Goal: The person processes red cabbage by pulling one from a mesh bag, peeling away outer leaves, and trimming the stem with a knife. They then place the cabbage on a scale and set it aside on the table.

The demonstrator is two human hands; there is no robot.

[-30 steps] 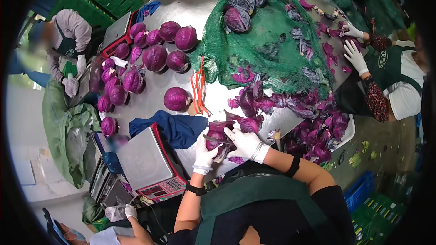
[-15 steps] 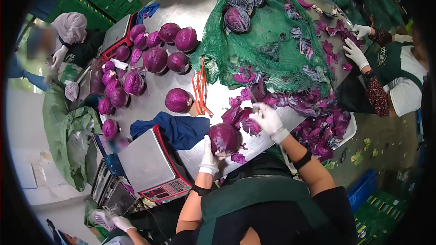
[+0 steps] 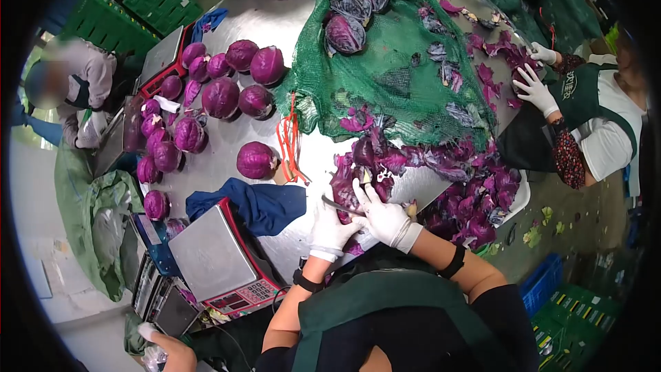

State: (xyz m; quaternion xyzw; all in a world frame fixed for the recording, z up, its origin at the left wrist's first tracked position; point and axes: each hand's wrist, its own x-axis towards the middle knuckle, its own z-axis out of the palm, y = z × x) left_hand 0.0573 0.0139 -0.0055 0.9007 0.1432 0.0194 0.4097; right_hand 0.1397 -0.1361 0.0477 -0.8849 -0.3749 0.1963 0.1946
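Note:
A red cabbage (image 3: 343, 189) with its pale cut stem facing up sits at the near edge of the metal table. Gloved in white, my left hand (image 3: 332, 226) is wrapped round its near left side. My right hand (image 3: 385, 217) lies against the right side, two fingers reaching up by the stem. A thin dark blade, apparently a knife (image 3: 341, 207), runs leftward from my right hand towards my left; its handle is hidden. Loose purple leaves (image 3: 396, 160) lie just beyond the cabbage.
Whole cabbages (image 3: 221, 98) stand on the left of the metal table (image 3: 241, 24). A green net (image 3: 392, 62) holds more cabbages. Orange straps (image 3: 290, 141), a blue cloth (image 3: 258, 205) and a scale (image 3: 212, 251) are nearby. Leaves heap in a white tray (image 3: 525, 196). Co-workers stand around.
The cabbage has been turned so its stem faces up. My right hand has come down and left from the leaves onto it. The view has shifted slightly.

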